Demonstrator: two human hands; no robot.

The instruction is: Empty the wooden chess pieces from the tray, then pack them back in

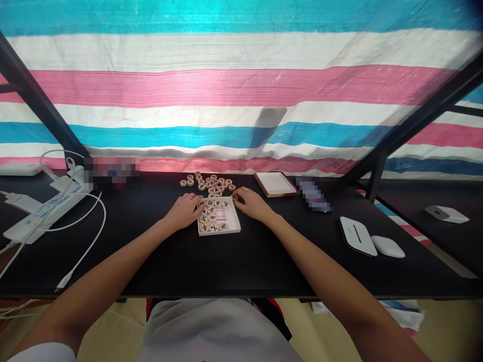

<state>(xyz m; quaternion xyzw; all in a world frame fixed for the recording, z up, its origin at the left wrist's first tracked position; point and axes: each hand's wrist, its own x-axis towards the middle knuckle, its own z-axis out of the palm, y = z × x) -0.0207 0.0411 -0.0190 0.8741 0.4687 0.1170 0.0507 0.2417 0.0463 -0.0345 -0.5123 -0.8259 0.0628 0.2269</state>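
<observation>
A shallow white box (231, 229) lies on the black table and holds several round wooden chess pieces (212, 215) with black and red characters. My left hand (185, 209) rests against the box's left rim, fingers curled at a piece in the far left corner. My right hand (251, 203), wearing a ring, touches the far right corner with its fingers bent; whether it pinches a piece is hidden. A loose heap of several more pieces (209, 183) lies just beyond the box.
The box's lid (275, 184) lies upturned at the back right. A white power strip (49, 207) with cables sits at the left. Two white devices (356, 235) (388, 246) lie at the right. A striped tarp (241, 90) hangs behind the table.
</observation>
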